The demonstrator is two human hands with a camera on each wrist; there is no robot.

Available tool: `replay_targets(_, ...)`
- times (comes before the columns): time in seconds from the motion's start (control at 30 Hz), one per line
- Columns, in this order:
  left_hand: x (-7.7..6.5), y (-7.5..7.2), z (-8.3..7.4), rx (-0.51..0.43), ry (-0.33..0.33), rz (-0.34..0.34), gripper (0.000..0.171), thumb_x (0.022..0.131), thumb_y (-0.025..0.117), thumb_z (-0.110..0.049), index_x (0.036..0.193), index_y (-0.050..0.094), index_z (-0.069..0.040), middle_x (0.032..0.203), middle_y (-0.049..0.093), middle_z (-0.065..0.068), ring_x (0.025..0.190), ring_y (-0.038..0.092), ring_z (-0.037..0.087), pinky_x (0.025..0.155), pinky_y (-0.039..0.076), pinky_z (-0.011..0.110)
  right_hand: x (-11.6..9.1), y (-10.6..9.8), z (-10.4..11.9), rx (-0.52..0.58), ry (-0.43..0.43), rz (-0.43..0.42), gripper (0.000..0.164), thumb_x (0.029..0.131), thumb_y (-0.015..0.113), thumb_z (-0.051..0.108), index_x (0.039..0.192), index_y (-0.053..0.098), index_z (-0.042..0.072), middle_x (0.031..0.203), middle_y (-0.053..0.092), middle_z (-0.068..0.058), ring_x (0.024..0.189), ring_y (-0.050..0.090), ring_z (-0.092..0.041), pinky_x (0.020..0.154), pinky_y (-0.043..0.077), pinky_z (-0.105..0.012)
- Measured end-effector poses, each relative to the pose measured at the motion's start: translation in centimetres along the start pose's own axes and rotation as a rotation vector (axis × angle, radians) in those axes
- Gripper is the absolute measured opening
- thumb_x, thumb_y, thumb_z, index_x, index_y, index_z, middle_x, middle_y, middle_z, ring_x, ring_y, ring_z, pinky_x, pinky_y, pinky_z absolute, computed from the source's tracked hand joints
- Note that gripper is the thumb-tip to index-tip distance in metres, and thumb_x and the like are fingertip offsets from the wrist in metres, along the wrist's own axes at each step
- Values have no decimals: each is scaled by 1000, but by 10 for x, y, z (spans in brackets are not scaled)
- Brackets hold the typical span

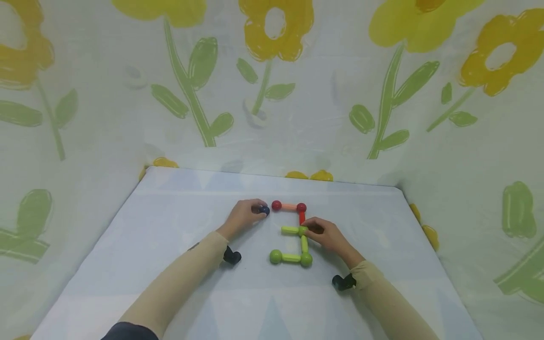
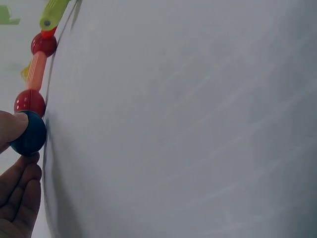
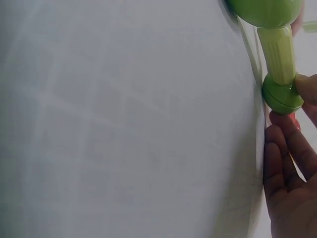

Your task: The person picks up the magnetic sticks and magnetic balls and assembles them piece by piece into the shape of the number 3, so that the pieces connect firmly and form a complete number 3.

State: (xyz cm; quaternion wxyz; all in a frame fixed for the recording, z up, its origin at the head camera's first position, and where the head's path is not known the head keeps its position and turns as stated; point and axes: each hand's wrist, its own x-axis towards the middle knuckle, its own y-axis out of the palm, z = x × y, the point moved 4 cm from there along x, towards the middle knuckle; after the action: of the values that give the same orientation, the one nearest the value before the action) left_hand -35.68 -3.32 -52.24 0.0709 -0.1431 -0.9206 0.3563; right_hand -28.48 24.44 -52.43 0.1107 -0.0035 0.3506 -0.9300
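Note:
My left hand (image 1: 243, 216) pinches a dark blue ball (image 1: 265, 210) between thumb and fingers, just left of a red ball (image 1: 276, 205). In the left wrist view the blue ball (image 2: 30, 135) overlaps that red ball (image 2: 29, 102). My right hand (image 1: 330, 235) holds a green ball (image 1: 302, 231) at the middle of a figure of balls and rods, with thumb and fingertips on it in the right wrist view. A pink rod (image 1: 289, 207) joins two red balls at the figure's top. From the middle ball a yellow-green rod (image 1: 290, 230) sticks out leftward, its free end bare.
The figure's lower part has a green corner ball (image 1: 306, 259), a yellow-green rod (image 1: 291, 258) and a green end ball (image 1: 276, 256). Black wrist mounts (image 1: 232, 256) hang under both sleeves. The white table (image 1: 170, 203) ends at a flower-printed curtain (image 1: 297, 118).

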Motion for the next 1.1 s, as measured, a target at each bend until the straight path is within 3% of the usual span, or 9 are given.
replay_targets(0.73,-31,24,-24,6,133,107,32,89,80,-21,120,74,-17,108,73,-4,95,62,12,89,53,35,1,2,0,-11,13,-3,27,94,74,24,120,70,18,113,68,3,104,62,-17,97,52,-41)
replay_targets(1.1,-35,31,-26,-13,132,103,32,90,79,-21,121,74,-18,112,73,-4,100,65,12,93,53,35,2,1,-3,-3,6,4,29,95,74,26,122,70,18,113,69,2,105,62,-17,97,52,-39)
